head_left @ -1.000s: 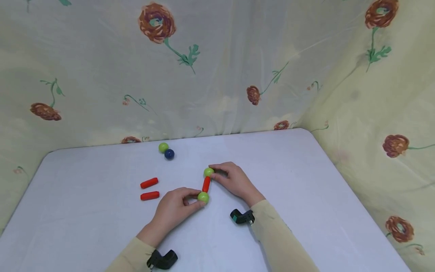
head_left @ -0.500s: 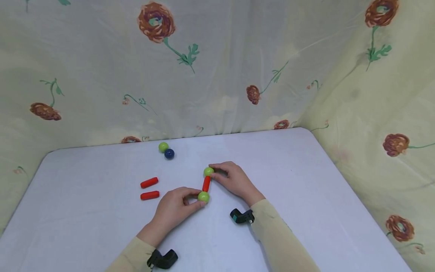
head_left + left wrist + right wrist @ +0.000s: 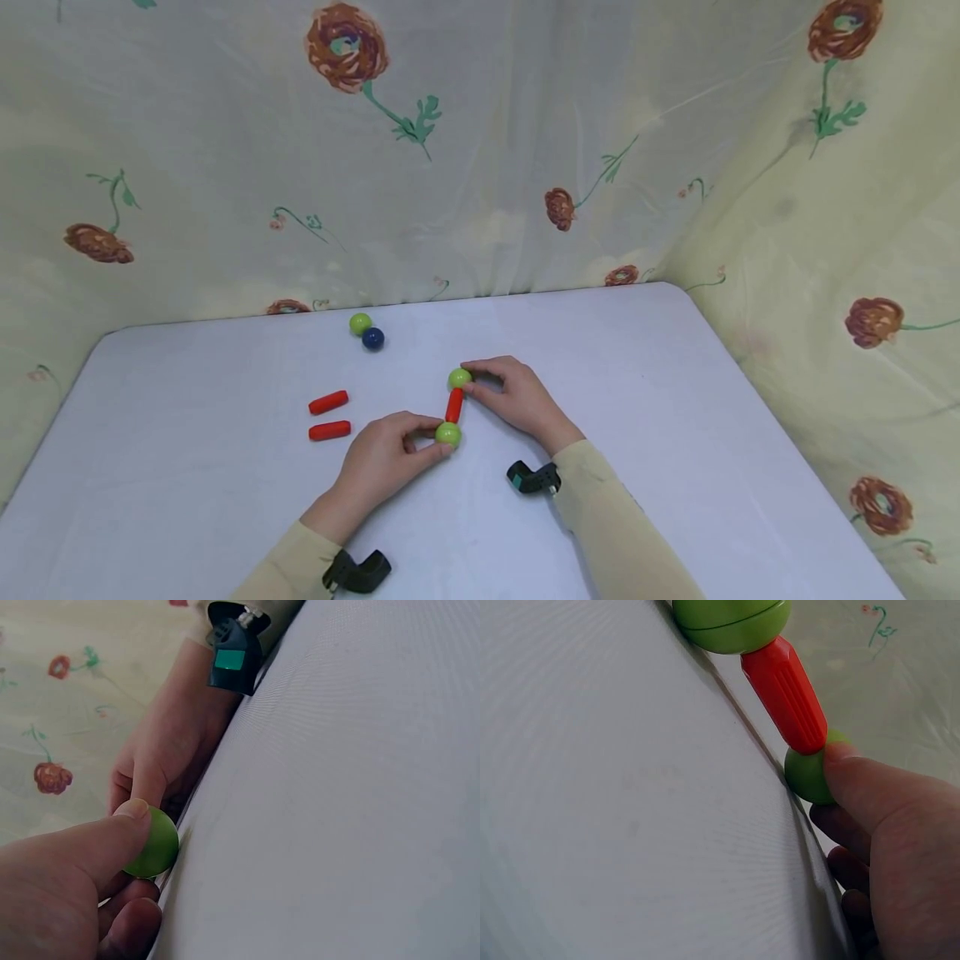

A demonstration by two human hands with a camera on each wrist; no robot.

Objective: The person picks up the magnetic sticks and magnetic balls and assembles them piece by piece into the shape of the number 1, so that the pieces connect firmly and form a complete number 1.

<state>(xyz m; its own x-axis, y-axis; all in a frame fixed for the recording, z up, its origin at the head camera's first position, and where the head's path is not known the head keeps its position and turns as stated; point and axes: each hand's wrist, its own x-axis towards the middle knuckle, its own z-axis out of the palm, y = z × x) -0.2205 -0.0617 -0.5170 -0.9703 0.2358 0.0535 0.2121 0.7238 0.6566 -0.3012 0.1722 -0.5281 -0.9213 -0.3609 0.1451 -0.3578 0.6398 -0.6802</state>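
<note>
- The left hand pinched the near green ball between thumb and fingers; its thumb lay against the ball in the left wrist view.
- The right hand pinched the far green ball in the same way, so the two hands were apart, one at each end.
- The middle red rod stood between these balls, touching both, and ran slightly aslant on the desk. The right wrist view showed grooves along it.
- Left of the left hand lay two loose pieces, the far red rod and the near red rod, side by side and apart.
- Farther back, near the desk's rear edge, sat the back green ball, with the blue ball just beside it.
- A flowered cloth hung behind the desk.
- Each wrist carried a black device.
</note>
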